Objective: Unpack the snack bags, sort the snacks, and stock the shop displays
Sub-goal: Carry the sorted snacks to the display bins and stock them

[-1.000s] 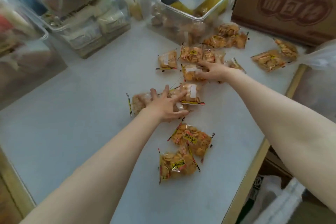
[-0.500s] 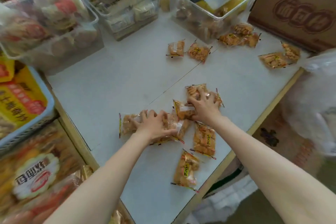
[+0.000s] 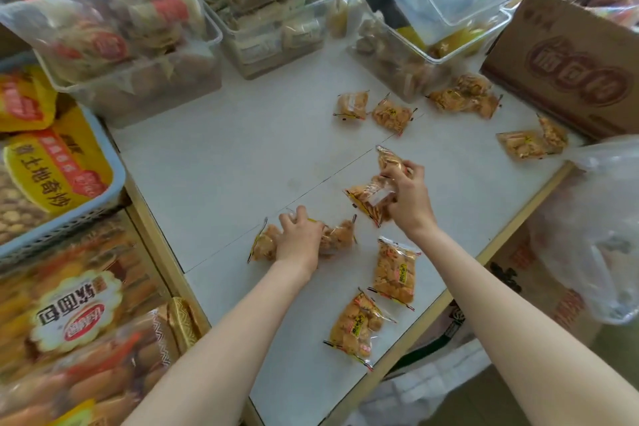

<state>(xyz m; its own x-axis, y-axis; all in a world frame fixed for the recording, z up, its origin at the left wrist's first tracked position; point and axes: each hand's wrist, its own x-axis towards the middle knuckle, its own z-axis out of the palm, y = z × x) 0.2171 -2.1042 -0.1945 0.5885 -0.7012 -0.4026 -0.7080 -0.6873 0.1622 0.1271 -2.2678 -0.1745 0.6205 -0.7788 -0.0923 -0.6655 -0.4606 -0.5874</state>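
Observation:
Several small clear packets of orange-brown snacks lie on the white tabletop (image 3: 221,190). My left hand (image 3: 299,240) is curled over a bunch of these packets (image 3: 337,240) near the table's middle and grips them. My right hand (image 3: 409,199) grips two or three packets (image 3: 368,199), lifted slightly off the table. Two loose packets lie near the front edge, one (image 3: 396,271) just below my right wrist and another (image 3: 356,327) closer to me. More packets lie farther back (image 3: 392,114) and at the right (image 3: 524,143).
Clear plastic bins of wrapped snacks (image 3: 131,41) (image 3: 411,28) line the back. A brown carton (image 3: 570,69) stands at the back right, a clear plastic bag (image 3: 608,228) hangs off the right edge. A blue basket (image 3: 103,162) and large snack bags (image 3: 79,315) sit at the left.
Both hands pulled packets toward me, then closed on them. The right hand has gathered its packets and raised them. The view shifted left, showing the basket and bags.

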